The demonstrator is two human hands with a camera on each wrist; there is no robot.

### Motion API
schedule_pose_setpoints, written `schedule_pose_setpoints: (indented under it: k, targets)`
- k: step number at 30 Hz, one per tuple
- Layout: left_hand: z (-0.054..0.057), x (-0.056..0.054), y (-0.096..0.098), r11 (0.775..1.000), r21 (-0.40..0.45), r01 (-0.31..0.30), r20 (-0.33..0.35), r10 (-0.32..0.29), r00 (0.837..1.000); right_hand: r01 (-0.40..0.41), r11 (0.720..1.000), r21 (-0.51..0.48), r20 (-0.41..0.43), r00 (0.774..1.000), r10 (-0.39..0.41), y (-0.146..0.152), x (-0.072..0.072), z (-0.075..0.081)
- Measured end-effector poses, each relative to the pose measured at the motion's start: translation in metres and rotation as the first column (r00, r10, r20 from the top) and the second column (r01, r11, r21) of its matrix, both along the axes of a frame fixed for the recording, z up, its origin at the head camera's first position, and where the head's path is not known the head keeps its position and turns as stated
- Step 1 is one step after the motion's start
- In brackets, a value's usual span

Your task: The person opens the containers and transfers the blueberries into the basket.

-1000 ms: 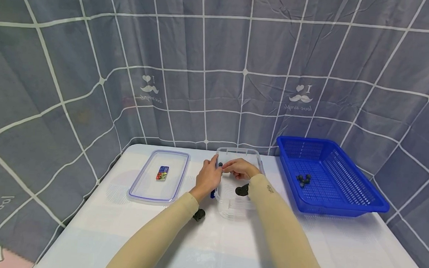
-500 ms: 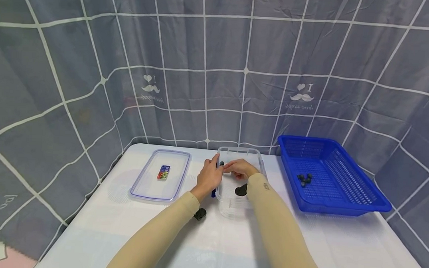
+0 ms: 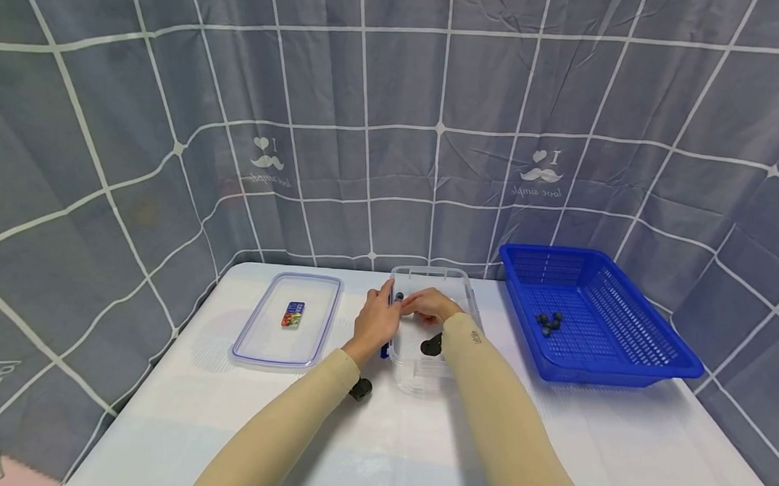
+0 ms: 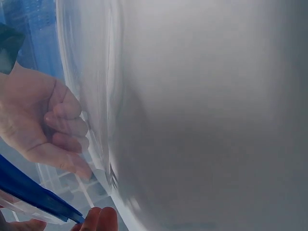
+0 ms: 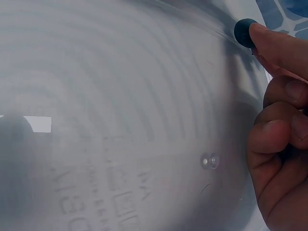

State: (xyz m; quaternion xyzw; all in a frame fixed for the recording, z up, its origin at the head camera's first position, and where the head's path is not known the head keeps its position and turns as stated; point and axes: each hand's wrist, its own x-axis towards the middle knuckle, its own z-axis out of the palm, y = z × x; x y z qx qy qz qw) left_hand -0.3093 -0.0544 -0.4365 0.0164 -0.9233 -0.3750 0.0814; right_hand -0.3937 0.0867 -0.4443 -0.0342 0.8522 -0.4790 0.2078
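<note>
A clear plastic box (image 3: 412, 367) with a blue latch (image 3: 385, 350) on its left side stands at mid-table. My left hand (image 3: 374, 321) holds the left wall; the left wrist view has its fingertips (image 4: 101, 220) beside the blue latch. Over the box, my right hand (image 3: 431, 303) pinches a small dark blueberry (image 5: 244, 32) at the tips of thumb and index finger, close to the box wall. Its other fingers are curled into the palm. Through the clear wall, the left wrist view shows the right hand too. The box floor (image 5: 144, 96) carries raised lettering.
Left of the box lies its clear lid (image 3: 267, 343) with a blue rim and a fruit-print label (image 3: 293, 315). A blue perforated basket (image 3: 596, 303) stands at the right, with several blueberries (image 3: 548, 322) inside. A grey checked curtain (image 3: 399, 164) hangs behind the table.
</note>
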Motion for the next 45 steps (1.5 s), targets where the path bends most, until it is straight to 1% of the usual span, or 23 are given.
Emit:
schedule_pose_setpoints:
  k: [10,20,25,30,38,45]
  targets:
    - [0.001,0.0,0.0,1.0,-0.006,-0.005,-0.003,0.005,1.0,-0.004,1.0,0.021,-0.014,1.0,0.004,-0.001,-0.001,-0.001]
    - [-0.002,-0.002,0.0,1.0,0.0,-0.011,0.0,0.011,1.0,-0.021,0.998,0.066,-0.029,0.999,0.023,0.001,-0.001,0.0]
    - [-0.002,-0.003,0.0,1.0,-0.003,-0.012,0.002,0.012,1.0,-0.04,0.999,0.036,-0.006,0.999,0.04,0.002,-0.002,0.003]
    - [-0.001,-0.003,-0.001,1.0,-0.002,-0.017,0.006,0.017,1.0,-0.074,0.997,0.014,0.011,0.997,0.074,0.003,-0.003,0.007]
    - [0.0,-0.001,0.0,1.0,-0.001,-0.007,0.006,0.007,1.0,-0.077,0.997,-0.018,0.018,0.997,0.077,0.012,-0.006,0.015]
    - [0.0,-0.001,-0.001,1.0,0.003,-0.014,0.005,0.014,1.0,-0.123,0.992,0.008,-0.01,0.992,0.123,0.015,-0.005,0.03]
